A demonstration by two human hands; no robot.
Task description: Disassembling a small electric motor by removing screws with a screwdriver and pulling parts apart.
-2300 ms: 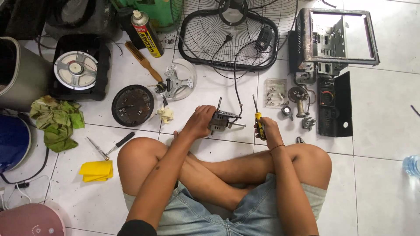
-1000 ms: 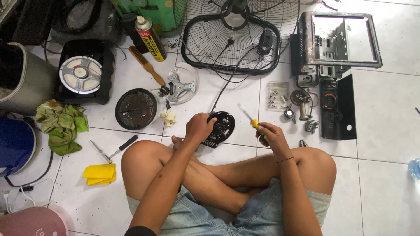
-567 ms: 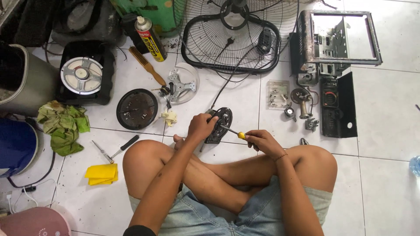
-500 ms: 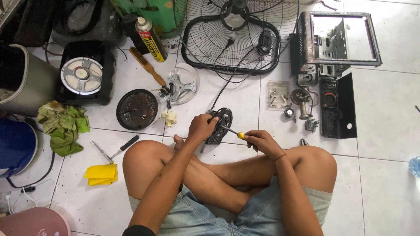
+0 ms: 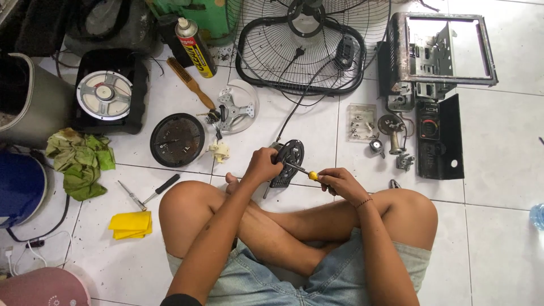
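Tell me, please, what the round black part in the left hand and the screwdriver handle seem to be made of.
Round black part: probably moulded plastic, matt black, with slotted vents; metal cannot be ruled out. Screwdriver: thin bright shaft, likely steel; the handle's visible yellow end looks like glossy plastic, the rest hidden in the right hand.

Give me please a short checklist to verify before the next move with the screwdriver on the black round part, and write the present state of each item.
1. Left hand holds the black round part firmly: ok, the fingers wrap its left edge.
2. Right hand grips the yellow-handled screwdriver: ok, closed around the handle.
3. Screwdriver tip sits in a screw head: cannot tell, the tip reaches the part but the contact is too small to see.
4. Black cable from the part is free of the tool: ok, it runs away toward the fan grille.
5. Clear parts tray is close by for loose screws: ok, on the floor beyond the right hand.
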